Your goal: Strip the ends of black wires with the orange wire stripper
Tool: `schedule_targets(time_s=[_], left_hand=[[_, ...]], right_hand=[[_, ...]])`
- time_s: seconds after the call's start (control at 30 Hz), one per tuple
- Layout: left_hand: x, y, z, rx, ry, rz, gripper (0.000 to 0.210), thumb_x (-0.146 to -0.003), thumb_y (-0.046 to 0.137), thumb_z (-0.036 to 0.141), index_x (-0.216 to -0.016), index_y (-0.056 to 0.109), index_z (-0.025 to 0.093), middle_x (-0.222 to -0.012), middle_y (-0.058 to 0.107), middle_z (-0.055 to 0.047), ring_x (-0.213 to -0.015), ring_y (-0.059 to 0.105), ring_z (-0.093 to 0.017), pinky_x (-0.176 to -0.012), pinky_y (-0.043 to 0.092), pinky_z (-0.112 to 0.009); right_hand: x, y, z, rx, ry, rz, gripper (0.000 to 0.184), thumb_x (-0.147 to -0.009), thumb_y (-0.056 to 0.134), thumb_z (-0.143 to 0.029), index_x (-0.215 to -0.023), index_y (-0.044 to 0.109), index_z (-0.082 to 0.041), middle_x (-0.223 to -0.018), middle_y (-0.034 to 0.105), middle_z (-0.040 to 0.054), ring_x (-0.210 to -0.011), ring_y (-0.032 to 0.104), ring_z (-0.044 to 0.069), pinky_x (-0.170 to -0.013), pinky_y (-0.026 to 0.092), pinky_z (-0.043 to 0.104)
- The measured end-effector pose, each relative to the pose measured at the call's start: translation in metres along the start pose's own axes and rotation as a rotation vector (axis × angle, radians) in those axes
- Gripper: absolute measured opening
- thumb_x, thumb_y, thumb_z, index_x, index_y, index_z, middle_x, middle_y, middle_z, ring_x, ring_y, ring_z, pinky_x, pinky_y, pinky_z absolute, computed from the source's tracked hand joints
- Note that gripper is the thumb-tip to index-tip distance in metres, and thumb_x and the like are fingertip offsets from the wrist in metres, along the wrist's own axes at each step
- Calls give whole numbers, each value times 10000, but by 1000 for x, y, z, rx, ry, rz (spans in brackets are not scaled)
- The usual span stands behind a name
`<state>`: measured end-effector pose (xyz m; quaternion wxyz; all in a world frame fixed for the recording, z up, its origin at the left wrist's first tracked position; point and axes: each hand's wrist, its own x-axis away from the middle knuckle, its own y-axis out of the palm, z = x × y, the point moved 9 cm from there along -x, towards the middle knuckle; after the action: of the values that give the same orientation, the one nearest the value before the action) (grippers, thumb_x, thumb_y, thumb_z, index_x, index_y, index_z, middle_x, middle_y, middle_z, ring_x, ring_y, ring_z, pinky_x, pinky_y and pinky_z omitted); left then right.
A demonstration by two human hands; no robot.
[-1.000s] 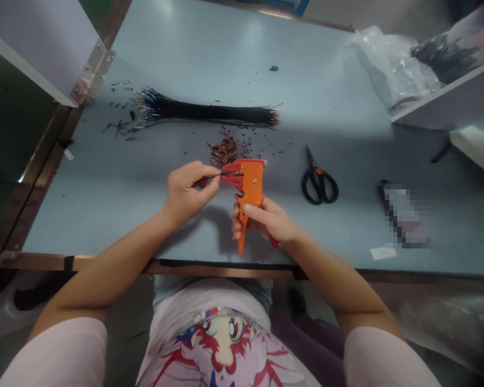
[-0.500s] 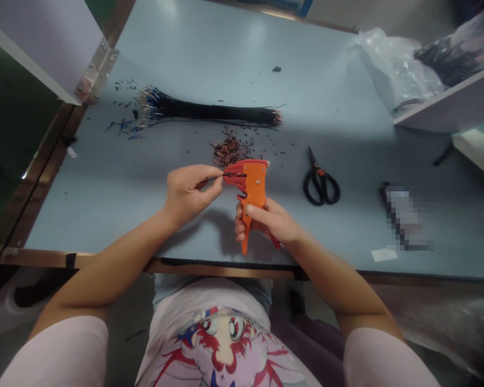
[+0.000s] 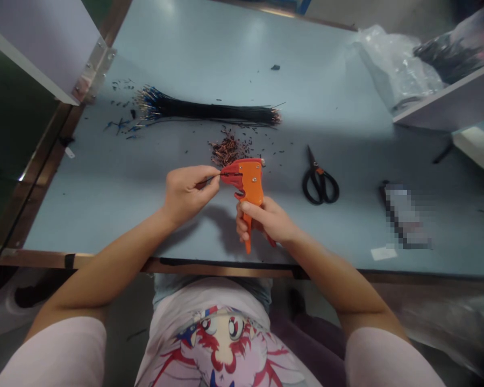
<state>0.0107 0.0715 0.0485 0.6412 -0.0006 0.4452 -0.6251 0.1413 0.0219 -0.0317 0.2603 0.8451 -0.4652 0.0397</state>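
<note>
My right hand (image 3: 266,219) is wrapped round the handles of an orange and red wire stripper (image 3: 251,183), its jaws pointing left. Between thumb and fingers, my left hand (image 3: 191,191) pinches a thin black wire (image 3: 204,184), whose end sits at the stripper's jaws. Most of that wire is hidden in the hand. Just beyond the tool lies a heap of copper-coloured and black wire scraps (image 3: 226,149). Farther back, a long bundle of black wires (image 3: 213,111) lies across the table, with blue and metal tips at its left end and bare copper at its right.
Black-handled scissors (image 3: 320,183) lie to the right of my hands. Beyond them are a pixelated, phone-like object (image 3: 407,215) and a white paper slip (image 3: 384,253). Clear plastic bags (image 3: 403,70) stand at the back right, behind a low panel (image 3: 452,102). Small blue bits (image 3: 121,126) lie at the left.
The wire stripper has tilted slightly, its head shifting a little left and its handle end a little right. The left hand still pinches the wire at the jaws.
</note>
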Motion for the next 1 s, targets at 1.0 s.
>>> schedule_targets(time_s=[1.0], left_hand=[[-11,-4,-33,1,-114,24,101,-743,606,204,-703,695,227,-501,513,53,-461,407,-72,-493,312,-230]], right_hand=[[-2,-55,-16,-234,20,355,370,-759,675,-510,-739,526,-172,-519,515,-33,-386,480,97,-395,504,254]])
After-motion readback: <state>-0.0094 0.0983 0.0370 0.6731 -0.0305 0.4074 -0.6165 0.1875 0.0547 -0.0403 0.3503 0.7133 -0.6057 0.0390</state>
